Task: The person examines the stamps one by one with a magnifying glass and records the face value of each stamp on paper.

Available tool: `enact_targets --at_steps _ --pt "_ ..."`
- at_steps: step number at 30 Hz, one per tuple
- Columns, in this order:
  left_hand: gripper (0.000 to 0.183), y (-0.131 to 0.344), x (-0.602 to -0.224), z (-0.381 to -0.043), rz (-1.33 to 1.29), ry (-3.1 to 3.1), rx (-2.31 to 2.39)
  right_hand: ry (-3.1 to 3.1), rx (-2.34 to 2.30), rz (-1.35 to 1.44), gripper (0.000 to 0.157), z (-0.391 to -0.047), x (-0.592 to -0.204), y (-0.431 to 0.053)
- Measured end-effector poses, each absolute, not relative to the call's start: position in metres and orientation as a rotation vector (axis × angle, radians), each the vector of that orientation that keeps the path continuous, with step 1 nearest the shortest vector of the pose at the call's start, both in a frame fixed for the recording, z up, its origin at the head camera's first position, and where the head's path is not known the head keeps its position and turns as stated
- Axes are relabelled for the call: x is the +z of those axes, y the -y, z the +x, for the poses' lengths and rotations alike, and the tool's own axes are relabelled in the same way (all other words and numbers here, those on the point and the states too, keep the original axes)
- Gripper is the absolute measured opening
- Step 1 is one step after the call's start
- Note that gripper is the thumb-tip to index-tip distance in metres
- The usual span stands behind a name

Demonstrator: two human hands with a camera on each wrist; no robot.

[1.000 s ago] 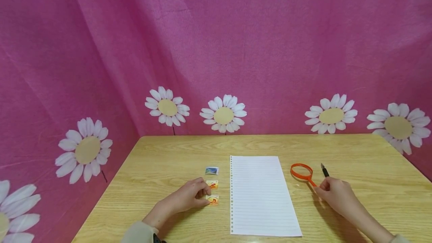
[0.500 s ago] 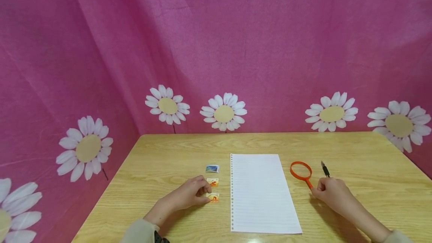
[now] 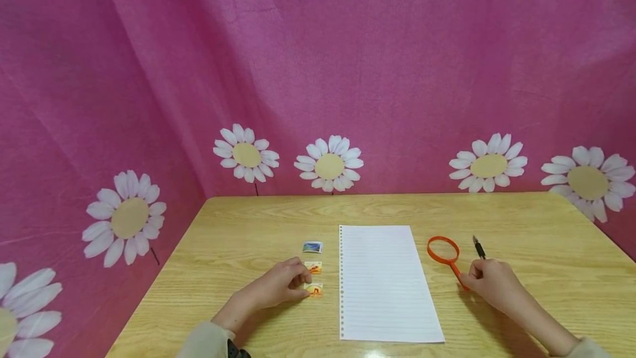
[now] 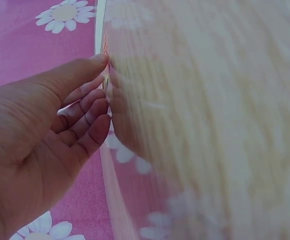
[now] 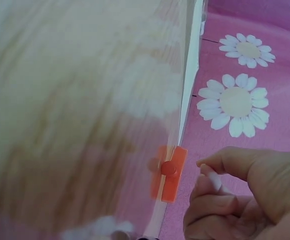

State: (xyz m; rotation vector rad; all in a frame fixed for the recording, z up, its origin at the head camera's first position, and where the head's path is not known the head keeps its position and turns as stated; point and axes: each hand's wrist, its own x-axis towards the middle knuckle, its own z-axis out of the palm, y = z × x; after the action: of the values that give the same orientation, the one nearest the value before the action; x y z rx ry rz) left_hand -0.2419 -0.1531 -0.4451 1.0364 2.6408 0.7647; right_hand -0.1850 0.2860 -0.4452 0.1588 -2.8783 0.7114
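Observation:
My left hand rests on the table with fingers loosely bent. Its thumb and forefinger tips touch or nearly touch the left edges of two orange-and-yellow stamps. Above these lies a blue stamp, its edges slightly curled. On the right, a magnifying glass with an orange frame lies flat. My right hand is beside its handle; in the right wrist view a gap separates the fingers from the orange handle end. Thumb and forefinger tips are close together, with nothing between them. A black pen is partly hidden behind this hand.
A lined sheet of paper, punched with holes down its left side, lies mid-table between the hands. The wooden table has a glossy surface. A pink cloth with daisies hangs behind it and along the left.
My right hand has let go of the magnifying glass; its handle has turned a little and its whole length now shows. The left hand keeps its place. The head view has tilted slightly.

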Motion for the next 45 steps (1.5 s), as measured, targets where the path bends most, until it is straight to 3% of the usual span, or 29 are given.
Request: enact_targets --at_steps 12,21,45 --pt "0.018 0.134 -0.441 -0.229 1.204 -2.7 0.924 2.783 0.869 0.279 0.009 -0.187 -0.447 -0.294" --pt "0.023 0.119 -0.442 -0.216 1.115 -2.641 0.968 2.737 0.861 0.354 0.003 -0.194 -0.449 -0.304" --pt "0.028 0.102 -0.45 -0.19 1.234 -2.589 0.75 2.746 0.745 0.329 0.009 -0.225 -0.458 -0.347"
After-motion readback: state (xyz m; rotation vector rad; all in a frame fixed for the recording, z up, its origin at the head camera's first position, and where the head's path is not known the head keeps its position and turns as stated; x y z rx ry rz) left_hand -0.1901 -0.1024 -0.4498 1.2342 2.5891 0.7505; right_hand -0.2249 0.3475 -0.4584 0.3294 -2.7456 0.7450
